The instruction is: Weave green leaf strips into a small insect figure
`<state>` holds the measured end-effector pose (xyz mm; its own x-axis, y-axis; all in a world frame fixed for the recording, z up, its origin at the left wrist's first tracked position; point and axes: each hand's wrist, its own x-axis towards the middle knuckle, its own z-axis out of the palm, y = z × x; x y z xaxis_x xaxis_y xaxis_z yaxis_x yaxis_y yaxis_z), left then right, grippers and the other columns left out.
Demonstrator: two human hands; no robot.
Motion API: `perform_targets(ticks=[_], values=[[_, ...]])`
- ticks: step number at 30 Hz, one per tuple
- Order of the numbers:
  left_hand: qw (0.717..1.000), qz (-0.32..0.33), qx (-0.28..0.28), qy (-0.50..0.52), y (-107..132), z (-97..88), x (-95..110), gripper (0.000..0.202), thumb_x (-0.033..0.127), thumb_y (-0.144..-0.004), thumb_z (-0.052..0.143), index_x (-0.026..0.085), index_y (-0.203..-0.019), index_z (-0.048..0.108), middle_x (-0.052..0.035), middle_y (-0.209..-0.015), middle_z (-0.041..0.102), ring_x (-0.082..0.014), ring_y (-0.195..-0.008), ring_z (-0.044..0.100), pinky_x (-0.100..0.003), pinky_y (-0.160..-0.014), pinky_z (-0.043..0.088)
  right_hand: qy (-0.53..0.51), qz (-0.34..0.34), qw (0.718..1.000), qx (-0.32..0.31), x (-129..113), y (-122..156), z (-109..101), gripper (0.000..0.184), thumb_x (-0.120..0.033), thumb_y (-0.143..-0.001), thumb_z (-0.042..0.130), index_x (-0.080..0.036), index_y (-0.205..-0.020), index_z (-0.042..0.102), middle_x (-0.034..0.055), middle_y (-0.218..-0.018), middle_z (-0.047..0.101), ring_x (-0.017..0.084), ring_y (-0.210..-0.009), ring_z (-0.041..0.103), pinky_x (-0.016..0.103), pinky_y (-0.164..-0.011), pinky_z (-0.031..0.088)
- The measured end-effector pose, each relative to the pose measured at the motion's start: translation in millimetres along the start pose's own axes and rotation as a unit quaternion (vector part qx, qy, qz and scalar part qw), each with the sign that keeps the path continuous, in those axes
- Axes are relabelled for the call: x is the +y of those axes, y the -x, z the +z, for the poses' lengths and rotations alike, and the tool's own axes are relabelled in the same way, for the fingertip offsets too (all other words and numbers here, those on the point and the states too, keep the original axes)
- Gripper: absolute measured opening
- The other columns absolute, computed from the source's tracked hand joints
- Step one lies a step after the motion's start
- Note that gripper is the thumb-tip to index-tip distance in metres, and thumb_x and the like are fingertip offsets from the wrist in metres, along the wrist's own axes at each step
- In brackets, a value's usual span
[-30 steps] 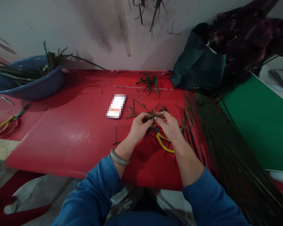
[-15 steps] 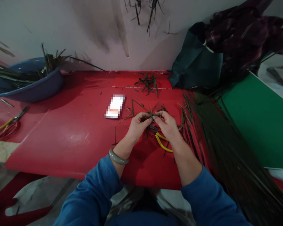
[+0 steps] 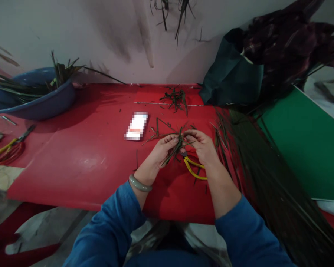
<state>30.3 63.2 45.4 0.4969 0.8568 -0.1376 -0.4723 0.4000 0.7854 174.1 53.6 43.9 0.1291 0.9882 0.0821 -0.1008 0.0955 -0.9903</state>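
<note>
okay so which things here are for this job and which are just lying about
Likely part of the job: held leaf piece, yellow-handled tool, leaf strips, blue basin, perhaps scissors.

Seemingly just lying about: phone, dark bag, green board, plaid cloth.

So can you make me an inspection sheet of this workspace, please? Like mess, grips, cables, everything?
Surface: red tabletop, littered around the work.
Work things: knotted leaf piece, in hand; yellow-handled pliers, on the tabletop; long leaf strips, right.
Clutter: scrap pile towards the wall; phone; scissors, far left.
Grips: left grip pinches the leaf piece; right grip at it, hold unclear.
Cables: nothing seen.
Surroundings: blue basin, left; green board and dark bag, right.
</note>
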Motion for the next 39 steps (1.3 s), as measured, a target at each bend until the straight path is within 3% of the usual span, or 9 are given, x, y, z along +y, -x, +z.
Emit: perform_targets(ticks=[7,12,23,29,39], values=[[1.0,-0.025,-0.015,-0.009,-1.6,-0.8,-2.6,0.022,0.029,-0.066,0.067,0.014,-0.081,0.062,-0.0032,-0.074,0.063,-0.0099,-0.061,0.059,-0.023,-0.062,0.05,0.002,0.036,0.999,-0.039,-10.9,6.8,2.8,0.023,-0.038,-0.061,0.069,-0.021,-0.075,0.063,-0.0028,-0.068,0.062,0.01,-0.058,0.059,0.027,-0.057,0.054],[0.998,-0.034,0.046,-0.002,-0.9,0.1,-3.8,0.022,0.031,-0.062,0.07,0.014,-0.073,0.06,-0.0005,-0.065,0.06,-0.0089,-0.057,0.056,-0.022,-0.056,0.049,-0.009,0.056,0.996,-0.062,-15.2,8.3,2.6,0.026,-0.04,-0.06,0.069,-0.019,-0.073,0.06,-0.0037,-0.065,0.059,0.01,-0.052,0.058,0.027,-0.05,0.054],[0.997,0.021,0.077,-0.025,-2.3,3.6,-2.6,0.021,0.028,-0.059,0.072,0.013,-0.07,0.062,0.0011,-0.062,0.061,-0.0074,-0.054,0.056,-0.022,-0.057,0.047,0.104,-0.003,0.994,-0.032,-15.1,7.5,5.9,0.013,-0.029,-0.064,0.064,-0.02,-0.072,0.06,-0.0026,-0.065,0.061,0.011,-0.06,0.058,0.026,-0.06,0.051],[0.993,0.04,0.099,-0.058,-2.5,8.1,-1.0,0.024,0.028,-0.054,0.074,0.012,-0.066,0.061,0.0025,-0.058,0.059,-0.0061,-0.052,0.053,-0.021,-0.055,0.045,0.125,-0.013,0.991,-0.04,-11.6,6.5,5.1,0.011,-0.026,-0.065,0.062,-0.019,-0.072,0.058,-0.0031,-0.064,0.06,0.01,-0.06,0.056,0.026,-0.06,0.05],[0.987,0.059,0.092,-0.116,-6.1,0.4,-3.7,0.024,0.029,-0.059,0.07,0.013,-0.068,0.055,0.0041,-0.059,0.054,-0.0049,-0.055,0.049,-0.02,-0.057,0.041,0.161,-0.017,0.984,-0.076,-7.5,4.8,2.3,0.015,-0.029,-0.068,0.06,-0.019,-0.079,0.06,0.0009,-0.077,0.065,0.013,-0.071,0.06,0.027,-0.067,0.049]])
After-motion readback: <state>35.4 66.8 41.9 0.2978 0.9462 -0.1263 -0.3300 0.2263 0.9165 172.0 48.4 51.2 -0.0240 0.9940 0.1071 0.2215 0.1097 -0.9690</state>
